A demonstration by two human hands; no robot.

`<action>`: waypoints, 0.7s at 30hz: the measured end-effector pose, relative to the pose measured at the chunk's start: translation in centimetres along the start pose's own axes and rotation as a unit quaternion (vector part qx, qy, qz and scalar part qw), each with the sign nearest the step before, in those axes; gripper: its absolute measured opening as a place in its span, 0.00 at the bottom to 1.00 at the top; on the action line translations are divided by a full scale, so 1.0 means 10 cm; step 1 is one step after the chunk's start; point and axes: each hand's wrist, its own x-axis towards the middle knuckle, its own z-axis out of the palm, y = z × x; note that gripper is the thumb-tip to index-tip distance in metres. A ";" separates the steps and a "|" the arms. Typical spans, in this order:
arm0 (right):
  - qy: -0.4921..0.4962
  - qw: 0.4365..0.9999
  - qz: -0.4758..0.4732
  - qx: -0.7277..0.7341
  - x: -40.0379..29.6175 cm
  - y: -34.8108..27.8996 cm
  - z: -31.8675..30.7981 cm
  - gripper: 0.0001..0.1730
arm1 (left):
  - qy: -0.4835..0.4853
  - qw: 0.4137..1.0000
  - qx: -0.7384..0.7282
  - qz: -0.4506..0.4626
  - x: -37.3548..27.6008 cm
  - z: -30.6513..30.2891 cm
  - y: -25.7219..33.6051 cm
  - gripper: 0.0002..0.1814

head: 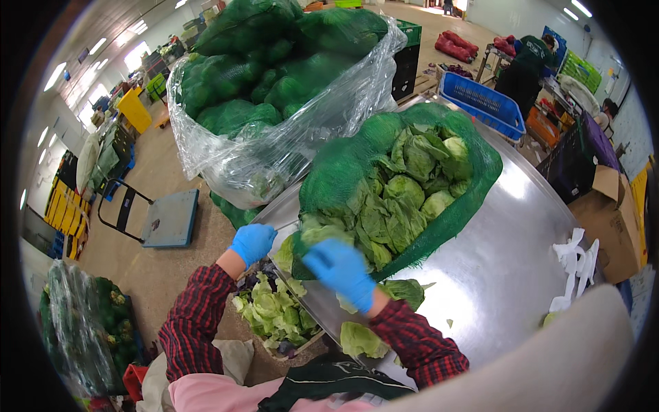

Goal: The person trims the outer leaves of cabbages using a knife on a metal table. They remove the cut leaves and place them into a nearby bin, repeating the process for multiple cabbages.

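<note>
My left hand (253, 244), in a blue glove, hovers by the left edge of the steel table (494, 247) with its fingers curled. Whether anything is inside them is hidden. My right hand (341, 272), also gloved and blurred by motion, is at the near end of a green mesh bag (334, 170). Just beyond its fingers a pale cabbage (325, 229) is blurred too; contact cannot be made out. The bag lies open on the table, showing several green cabbages (404, 190). Loose leaves (363, 340) lie at the table's near edge.
Beyond the table stands a plastic-wrapped bin (298, 139) piled with full green mesh bags (247, 82). A crate of leaf trimmings (280, 314) sits below on the left. Farther off are a platform trolley (170, 219), a blue crate (481, 103) and a person (530, 67).
</note>
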 end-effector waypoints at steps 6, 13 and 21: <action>-0.007 0.960 0.086 -0.266 0.56 1.32 -0.57 0.49 | -0.020 0.988 -0.112 -0.103 -0.53 0.53 -0.28 0.17; -0.050 0.994 -0.009 -0.095 1.46 1.88 0.03 0.58 | 0.114 0.708 -0.643 -0.268 -1.02 0.47 0.29 0.14; 0.047 0.973 0.225 0.024 0.88 1.54 -0.15 0.52 | 0.184 0.615 -0.712 -0.283 -1.64 0.72 0.37 0.17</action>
